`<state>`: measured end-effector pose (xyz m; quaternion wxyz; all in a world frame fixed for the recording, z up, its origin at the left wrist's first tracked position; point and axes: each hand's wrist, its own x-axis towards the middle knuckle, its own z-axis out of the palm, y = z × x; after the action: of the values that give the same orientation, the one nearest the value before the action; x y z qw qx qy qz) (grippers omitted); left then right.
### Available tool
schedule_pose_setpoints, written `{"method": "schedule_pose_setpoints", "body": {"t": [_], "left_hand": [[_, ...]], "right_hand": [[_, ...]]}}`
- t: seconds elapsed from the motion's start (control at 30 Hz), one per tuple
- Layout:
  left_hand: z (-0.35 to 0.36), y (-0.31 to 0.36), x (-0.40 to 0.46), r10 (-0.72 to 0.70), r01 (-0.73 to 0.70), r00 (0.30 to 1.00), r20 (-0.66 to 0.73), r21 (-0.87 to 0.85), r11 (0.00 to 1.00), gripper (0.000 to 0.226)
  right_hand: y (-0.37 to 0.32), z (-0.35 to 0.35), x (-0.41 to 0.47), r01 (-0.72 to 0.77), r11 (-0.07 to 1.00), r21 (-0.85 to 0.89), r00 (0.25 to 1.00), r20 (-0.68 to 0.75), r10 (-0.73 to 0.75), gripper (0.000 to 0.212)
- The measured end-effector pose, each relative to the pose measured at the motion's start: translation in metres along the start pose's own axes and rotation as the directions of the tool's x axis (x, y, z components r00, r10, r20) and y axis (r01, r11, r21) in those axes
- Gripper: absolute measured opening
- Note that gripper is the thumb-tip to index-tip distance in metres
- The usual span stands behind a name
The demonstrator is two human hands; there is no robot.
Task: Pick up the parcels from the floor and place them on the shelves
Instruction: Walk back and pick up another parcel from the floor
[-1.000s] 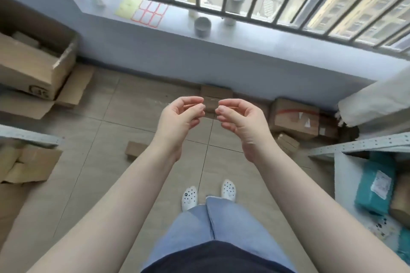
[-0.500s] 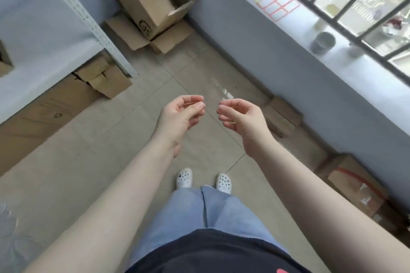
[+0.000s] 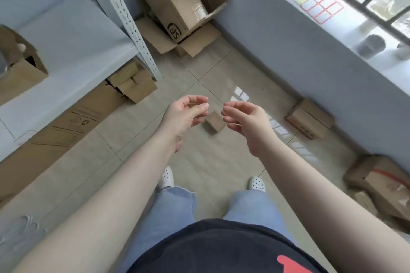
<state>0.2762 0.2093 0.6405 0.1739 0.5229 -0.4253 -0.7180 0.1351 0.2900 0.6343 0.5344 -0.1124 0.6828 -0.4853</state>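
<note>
- The left hand (image 3: 185,115) is raised in front of the body, palm turned inward, fingers loosely curled and empty, holding nothing.
- The right hand (image 3: 246,121) mirrors it just beside, fingers half curled toward the left hand, also empty; the fingertips of the two hands are near each other but apart.
- Between and below the two hands, a small cardboard parcel (image 3: 214,121) lies on the tiled floor (image 3: 213,68), ahead of the person's white shoes (image 3: 257,183).
- A flat parcel (image 3: 309,118) lies farther right on the floor, against the base of the blue wall.
- A larger parcel with red tape (image 3: 386,186) rests at the right edge, also along the wall.
- On the left stands the shelf (image 3: 73,51), its pale board carried by a perforated metal upright (image 3: 131,26).
- A brown box (image 3: 21,66) sits on the shelf board at the far left.
- Under the shelf lie flattened cardboard (image 3: 66,131) and a few small boxes (image 3: 133,83).
- A big open carton (image 3: 179,0) leans in the corner beyond the upright.
- At upper right a windowsill (image 3: 332,20) carries a grey cup (image 3: 371,46) under a barred window.
</note>
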Motion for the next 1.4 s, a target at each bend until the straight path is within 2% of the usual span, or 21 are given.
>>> {"method": "schedule_pose_setpoints", "body": {"t": [0.23,0.53,0.77,0.93,1.03,1.23,1.4], "left_hand": [[-0.096,0.015,0.019,-0.054,0.045,0.993,0.108,0.086,0.995,0.014],[-0.103,0.032,0.057,-0.123,0.105,0.977,0.176,0.108,0.989,0.017],[-0.087,0.073,0.113,-0.078,0.050,0.987,0.139,0.192,0.980,0.017],[-0.055,0.094,0.153,-0.090,0.045,0.983,0.162,0.261,0.964,0.016],[-0.031,0.102,0.175,-0.132,0.055,0.965,0.228,0.317,0.947,0.012],[0.011,0.114,0.234,-0.243,0.045,0.905,0.349,0.490,0.871,0.012],[0.038,0.129,0.292,-0.358,-0.005,0.831,0.426,0.649,0.761,0.012]], "right_hand": [[0.016,0.092,-0.004,-0.055,0.998,0.035,0.995,-0.086,0.058,0.005],[0.004,0.112,0.025,-0.068,0.993,0.101,0.983,-0.161,0.083,0.005],[-0.029,0.107,0.083,-0.071,0.986,0.149,0.986,-0.142,0.092,0.005],[-0.052,0.083,0.113,-0.065,0.985,0.159,0.975,-0.202,0.097,0.004],[-0.058,0.066,0.127,-0.059,0.978,0.202,0.958,-0.265,0.113,0.004],[-0.062,0.043,0.153,-0.037,0.944,0.327,0.891,-0.416,0.179,0.004],[-0.067,0.038,0.179,-0.004,0.893,0.449,0.784,-0.553,0.282,0.005]]}}
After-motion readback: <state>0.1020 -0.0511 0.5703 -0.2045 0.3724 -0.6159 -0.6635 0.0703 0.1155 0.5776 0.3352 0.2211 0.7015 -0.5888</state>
